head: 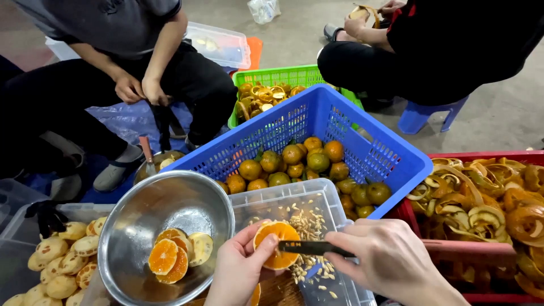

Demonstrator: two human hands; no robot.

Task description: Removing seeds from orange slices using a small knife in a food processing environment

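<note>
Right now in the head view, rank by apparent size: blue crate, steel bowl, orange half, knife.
1. blue crate, largest.
2. steel bowl.
3. and 4. unsure: the orange half in the left hand and the knife in the right hand look alike; the hand hides the handle.

A blue basket [391, 164] held whole oranges [300, 161]. A red crate [453, 218] held peels [493, 198]. 2 people sat behind a green basket [283, 76].

A steel bowl [170, 226] crowds the left, a blue crate [362, 147] blocks far, a red crate [481, 226] walls the right; open floor [498, 113] lies far right.
</note>
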